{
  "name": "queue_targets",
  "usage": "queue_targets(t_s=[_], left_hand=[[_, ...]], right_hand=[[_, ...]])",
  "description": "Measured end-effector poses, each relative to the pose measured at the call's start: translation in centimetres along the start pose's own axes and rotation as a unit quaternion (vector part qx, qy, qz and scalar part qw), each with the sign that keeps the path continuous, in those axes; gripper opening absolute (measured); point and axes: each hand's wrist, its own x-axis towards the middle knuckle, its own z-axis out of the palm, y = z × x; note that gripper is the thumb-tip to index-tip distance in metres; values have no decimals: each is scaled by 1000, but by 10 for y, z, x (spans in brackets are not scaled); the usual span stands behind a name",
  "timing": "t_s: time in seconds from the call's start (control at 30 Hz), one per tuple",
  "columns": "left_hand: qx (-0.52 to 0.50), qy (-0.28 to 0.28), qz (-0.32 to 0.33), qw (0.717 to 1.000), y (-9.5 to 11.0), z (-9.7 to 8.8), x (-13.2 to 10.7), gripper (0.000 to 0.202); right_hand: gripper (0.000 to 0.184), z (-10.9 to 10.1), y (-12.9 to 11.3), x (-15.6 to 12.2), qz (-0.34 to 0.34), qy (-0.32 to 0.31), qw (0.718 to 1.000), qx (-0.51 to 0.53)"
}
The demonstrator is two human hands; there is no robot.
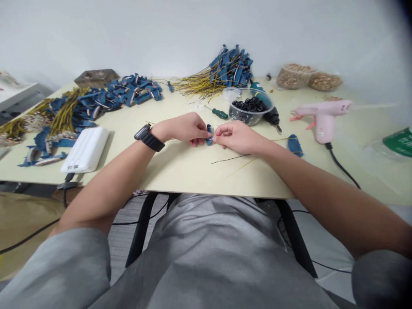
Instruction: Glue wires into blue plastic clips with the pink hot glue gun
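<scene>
Left hand (182, 131), right hand (238, 137) pinch blue piece (209, 134); label (400, 142) looks blurred.

1. Blue piece (209, 134) btwn left hand (182, 130) & right hand (236, 136): mostly hidden by fingers, exact shape unclear.
2. Black bits (249, 104) in clear bowl (236, 113), top center: too small to ID.
3. Tan bags (308, 78), upper right: blurred, contents unclear.
4. Green-label pack (401, 142), right edge: cut off.
5. White object (19, 92), upper left edge: cut off, can't tell what it is.
</scene>
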Motion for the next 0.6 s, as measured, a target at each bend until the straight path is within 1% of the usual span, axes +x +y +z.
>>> queue_targets(t_s=[0.4,0.6], left_hand=[[1,2,-3,1000,1,2,1,25],[13,-4,-2,1000,3,1,-1,26]], right_hand=[[20,0,-3,0,34,-1,999,14],[20,1,-3,0,31,3,999,17]])
